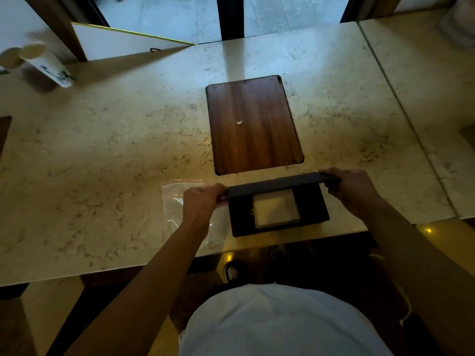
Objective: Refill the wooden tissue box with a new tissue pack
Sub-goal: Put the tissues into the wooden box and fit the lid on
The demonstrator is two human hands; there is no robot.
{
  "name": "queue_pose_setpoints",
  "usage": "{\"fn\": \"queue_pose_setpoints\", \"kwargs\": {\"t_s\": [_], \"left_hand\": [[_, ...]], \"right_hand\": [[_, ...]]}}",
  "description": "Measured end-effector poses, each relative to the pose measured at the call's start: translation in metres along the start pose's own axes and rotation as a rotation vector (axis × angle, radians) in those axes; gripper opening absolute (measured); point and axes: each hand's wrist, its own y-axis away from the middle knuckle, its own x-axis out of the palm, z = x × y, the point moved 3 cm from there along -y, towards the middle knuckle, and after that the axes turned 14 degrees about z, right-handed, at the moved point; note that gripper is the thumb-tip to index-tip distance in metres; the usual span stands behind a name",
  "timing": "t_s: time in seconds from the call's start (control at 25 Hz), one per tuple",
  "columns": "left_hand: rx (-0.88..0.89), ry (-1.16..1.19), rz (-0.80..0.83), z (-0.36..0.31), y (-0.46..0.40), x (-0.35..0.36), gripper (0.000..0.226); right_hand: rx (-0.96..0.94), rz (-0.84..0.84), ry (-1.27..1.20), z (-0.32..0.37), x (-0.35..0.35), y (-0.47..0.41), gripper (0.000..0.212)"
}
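While over tissues (276, 210): fingers (221, 195) (both hands) clamping lid (272, 186).

Marble bench (102, 150) spanning room; daylight coming through window (167, 16) beyond; dark frame post (230, 16) dividing panes.

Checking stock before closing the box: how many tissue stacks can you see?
1. A pale tissue stack lies inside the dark wooden box, near the counter's front edge. The lid, held by both hands, covers the box's far part, so more could be hidden.
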Motion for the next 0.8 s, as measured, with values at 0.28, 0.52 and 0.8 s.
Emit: {"fn": "queue_pose_setpoints", "kwargs": {"t_s": [0.28, 0.52, 0.8], "left_hand": [[-0.033, -0.220, -0.036, 0.027, 0.017, -0.004, 0.021], [-0.034, -0.304, -0.123, 0.035, 0.022, 0.003, 0.019], [-0.073, -0.419, -0.058, 0.040, 0.011, 0.014, 0.014]], "right_hand": [[-0.071, -0.037, 0.465, -0.021, -0.005, 0.018, 0.019], [-0.198, -0.055, 0.763, -0.018, 0.005, 0.025, 0.028], [-0.080, -0.048, 0.799, -0.022, 0.008, 0.018, 0.044]]}}
